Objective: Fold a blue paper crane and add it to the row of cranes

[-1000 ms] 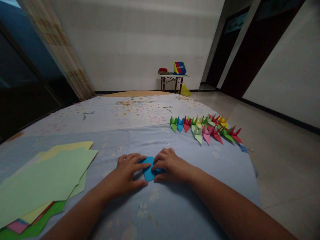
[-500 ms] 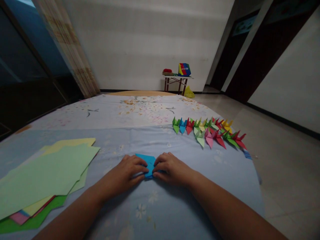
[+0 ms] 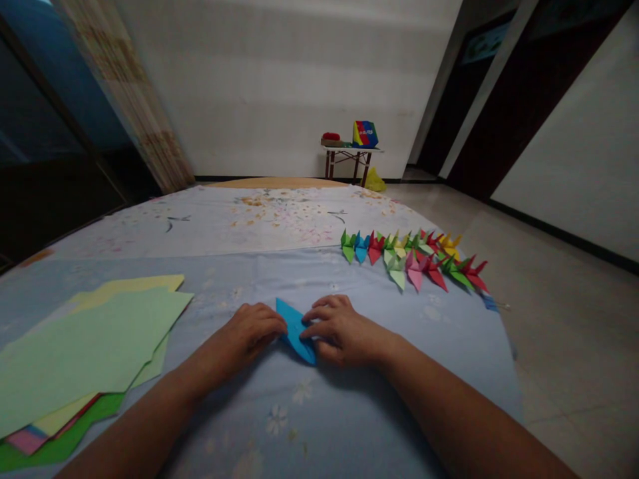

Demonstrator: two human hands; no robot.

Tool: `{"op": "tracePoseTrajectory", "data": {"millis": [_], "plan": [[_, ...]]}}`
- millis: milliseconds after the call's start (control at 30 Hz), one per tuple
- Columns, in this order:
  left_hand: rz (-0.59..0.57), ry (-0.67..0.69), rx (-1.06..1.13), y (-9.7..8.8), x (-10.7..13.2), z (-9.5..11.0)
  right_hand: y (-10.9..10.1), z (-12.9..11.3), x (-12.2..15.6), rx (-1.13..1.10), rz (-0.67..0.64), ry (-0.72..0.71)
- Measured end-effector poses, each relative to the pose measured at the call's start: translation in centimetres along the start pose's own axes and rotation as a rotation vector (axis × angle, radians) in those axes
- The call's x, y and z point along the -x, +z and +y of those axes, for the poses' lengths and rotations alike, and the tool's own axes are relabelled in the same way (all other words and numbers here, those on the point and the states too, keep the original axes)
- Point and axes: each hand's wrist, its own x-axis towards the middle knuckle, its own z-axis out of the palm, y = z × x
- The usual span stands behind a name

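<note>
A folded piece of blue origami paper (image 3: pixel 295 328) lies on the pale blue cloth in front of me, its long shape slanting from upper left to lower right. My left hand (image 3: pixel 258 328) pinches its left edge between thumb and fingers. From the other side, my right hand (image 3: pixel 338 331) has its fingers spread, with fingertips resting on the paper's right part. Beyond my right hand stand several folded paper cranes (image 3: pixel 414 269) in green, blue, red, pink and yellow, set in rows.
At the left lies a stack of coloured paper sheets (image 3: pixel 94 339), pale green on top. The round table's floral cloth (image 3: pixel 284 223) reaches back towards the wall. A small side table (image 3: pixel 352 152) holds a colourful box (image 3: pixel 365 134). A yellow bag (image 3: pixel 374 181) is on the floor.
The blue paper has turned from a squarish shape to a slanted, pointed one. My left hand has shifted slightly left, and my right hand's fingers have spread.
</note>
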Motion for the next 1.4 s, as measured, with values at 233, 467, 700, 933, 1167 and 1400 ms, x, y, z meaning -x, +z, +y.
{"op": "tracePoseTrajectory", "data": {"millis": [233, 467, 700, 933, 1167, 1400], "plan": [[-0.033, -0.108, 0.100, -0.2, 0.4, 0.0, -0.2, -0.1, -0.1, -0.024, -0.005, -0.008], [-0.064, -0.234, 0.130, 0.0, 0.1, 0.0, -0.2, -0.2, -0.2, -0.068, -0.004, -0.003], [-0.037, -0.275, 0.090, 0.4, -0.2, 0.7, 0.6, 0.0, -0.4, -0.092, 0.046, 0.018], [0.005, -0.307, 0.051, 1.1, -0.4, 1.0, 1.0, 0.1, -0.4, -0.086, 0.066, 0.023], [0.060, -0.353, -0.026, 2.0, -0.3, 1.7, 1.4, 0.0, -0.6, -0.081, 0.067, 0.049], [0.074, -0.380, -0.028, 2.0, -0.3, 1.9, 1.4, 0.1, -0.5, -0.079, 0.064, 0.045]]}}
